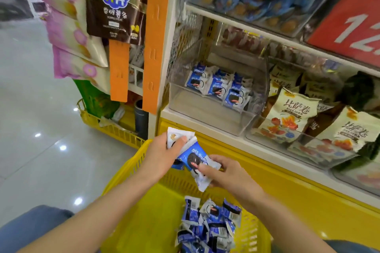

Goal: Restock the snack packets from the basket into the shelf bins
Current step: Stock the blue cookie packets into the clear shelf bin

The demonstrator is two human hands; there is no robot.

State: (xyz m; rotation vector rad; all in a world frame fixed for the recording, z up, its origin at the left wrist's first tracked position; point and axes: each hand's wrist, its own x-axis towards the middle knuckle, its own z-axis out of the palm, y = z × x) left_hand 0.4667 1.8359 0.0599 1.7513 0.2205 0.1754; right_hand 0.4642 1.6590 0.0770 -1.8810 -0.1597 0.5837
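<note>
A yellow plastic basket (pixel 131 172) sits in front of me, with several blue and white snack packets (pixel 207 226) heaped in its right half. My left hand (pixel 162 154) grips a small stack of the same packets (pixel 181 136) above the basket's far rim. My right hand (pixel 228 172) pinches one blue and white packet (pixel 195 162) that leans against that stack. Above, a clear shelf bin (pixel 207 117) holds several matching packets (pixel 220 86) at its back, and its front floor is bare.
A neighbouring clear bin (pixel 267 139) on the right holds cream snack bags (pixel 292 113). The yellow shelf base (pixel 287 178) runs below the bins. Orange hanging strips (pixel 154 47) with hung bags and another yellow basket (pixel 109 125) stand at the left. Grey tiled floor lies left.
</note>
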